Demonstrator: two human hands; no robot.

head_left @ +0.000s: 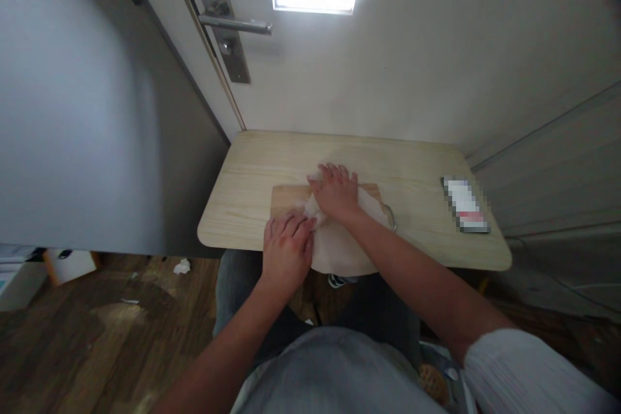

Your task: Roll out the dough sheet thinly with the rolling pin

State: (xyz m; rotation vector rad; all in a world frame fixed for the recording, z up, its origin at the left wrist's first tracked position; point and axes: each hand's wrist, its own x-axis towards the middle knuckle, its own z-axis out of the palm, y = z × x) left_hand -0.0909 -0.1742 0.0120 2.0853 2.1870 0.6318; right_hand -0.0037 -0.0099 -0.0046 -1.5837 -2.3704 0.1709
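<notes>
Table (417,165): pale wood grain, rounded corners, wider than deep. Flat wooden board (286,196) on it, tanner than tabletop, with curved metal handle (393,220) at board's right side. Thin pale sheet (342,249) covering much of board, running out beyond board's near side. Phone (464,205), partly pixelated, lying flat, well apart to right of board.
</notes>
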